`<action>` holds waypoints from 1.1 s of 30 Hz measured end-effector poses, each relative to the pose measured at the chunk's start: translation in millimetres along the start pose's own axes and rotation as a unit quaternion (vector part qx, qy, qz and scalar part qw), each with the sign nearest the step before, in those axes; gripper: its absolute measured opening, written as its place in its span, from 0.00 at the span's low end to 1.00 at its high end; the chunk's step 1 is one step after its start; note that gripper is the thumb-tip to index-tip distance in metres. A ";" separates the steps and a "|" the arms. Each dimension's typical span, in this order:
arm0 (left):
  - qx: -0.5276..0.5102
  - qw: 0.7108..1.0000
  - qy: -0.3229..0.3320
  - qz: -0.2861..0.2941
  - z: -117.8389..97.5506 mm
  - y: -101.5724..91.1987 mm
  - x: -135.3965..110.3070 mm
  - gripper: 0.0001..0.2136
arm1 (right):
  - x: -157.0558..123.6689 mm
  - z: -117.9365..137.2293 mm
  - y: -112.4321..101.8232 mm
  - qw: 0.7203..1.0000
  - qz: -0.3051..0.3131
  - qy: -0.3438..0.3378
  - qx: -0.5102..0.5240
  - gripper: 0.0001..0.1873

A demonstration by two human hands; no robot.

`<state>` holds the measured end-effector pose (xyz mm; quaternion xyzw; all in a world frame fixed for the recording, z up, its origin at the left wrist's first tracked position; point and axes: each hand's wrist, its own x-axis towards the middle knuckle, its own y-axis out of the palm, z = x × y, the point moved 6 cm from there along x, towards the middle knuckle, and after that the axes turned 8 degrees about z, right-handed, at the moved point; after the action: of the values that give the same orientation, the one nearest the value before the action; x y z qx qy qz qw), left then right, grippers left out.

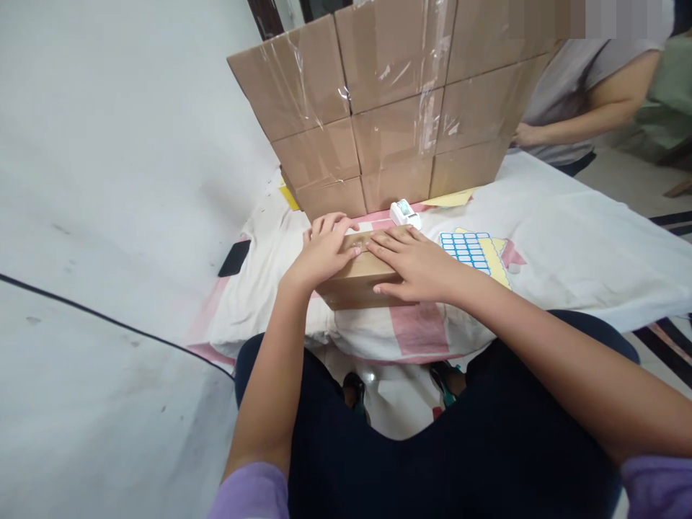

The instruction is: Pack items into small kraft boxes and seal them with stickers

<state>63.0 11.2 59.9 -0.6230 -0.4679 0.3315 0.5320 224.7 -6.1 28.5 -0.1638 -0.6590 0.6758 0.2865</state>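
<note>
A person's left hand point(323, 251) and right hand point(414, 261) rest spread on a box point(354, 292) near the front edge of the bench point(584, 245), where an uneven push could skid it into the stack point(397, 137) behind.

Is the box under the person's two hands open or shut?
Shut: the box shows a flat, covered top, the left hand and right hand on it.

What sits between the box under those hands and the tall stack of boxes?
In the head view, a small white object sits on the cloth, near the right end of the box.
</note>
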 end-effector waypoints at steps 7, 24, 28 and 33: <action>0.012 0.999 -0.017 -0.050 -3.7 7.6 -23.0 0.10 | -0.2 -0.2 1.9 1.000 0.008 0.007 0.001 0.44; 0.054 0.993 0.103 0.024 23.9 37.9 -37.8 0.30 | -7.9 -42.9 -2.5 0.987 0.068 0.008 0.142 0.53; 0.057 0.988 0.140 -0.011 30.1 41.5 -38.3 0.28 | -21.8 -49.8 0.8 0.985 -0.004 0.004 0.174 0.58; 0.077 0.978 0.187 -0.046 30.9 39.4 -41.9 0.25 | -36.6 -44.5 9.2 0.977 -0.087 -0.012 0.194 0.50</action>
<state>29.6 -16.9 11.4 -0.6091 -0.3617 0.2190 0.6710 278.4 7.6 10.3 -0.0392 -0.5307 0.7648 0.3632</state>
